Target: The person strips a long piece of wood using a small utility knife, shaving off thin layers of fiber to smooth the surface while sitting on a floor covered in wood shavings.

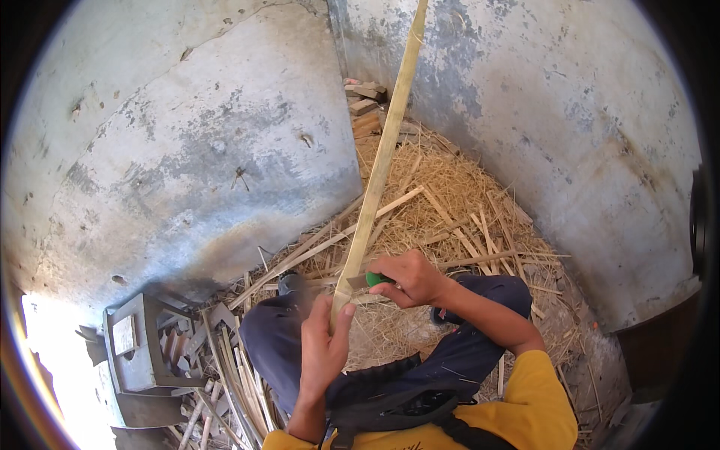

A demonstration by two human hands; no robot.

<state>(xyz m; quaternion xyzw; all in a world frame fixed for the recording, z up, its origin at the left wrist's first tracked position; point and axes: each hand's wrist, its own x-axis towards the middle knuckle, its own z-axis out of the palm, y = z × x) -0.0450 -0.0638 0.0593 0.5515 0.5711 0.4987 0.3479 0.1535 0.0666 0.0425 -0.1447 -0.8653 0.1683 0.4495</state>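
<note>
One long pale strip (384, 150), top ctr to lower ctr; L hand (321, 346) clamped on its low end, R hand (411, 279) wrapped round green-handled knife (378, 278). Prob. best: blade (360, 283) shallow, L thumb (345, 316) clear.

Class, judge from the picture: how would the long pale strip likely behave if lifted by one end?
The strip is probably fairly stiff, since it runs nearly straight far beyond the left hand. Its slender shape suggests it is light for its length. Held near one end, such length may tip readily.
</note>
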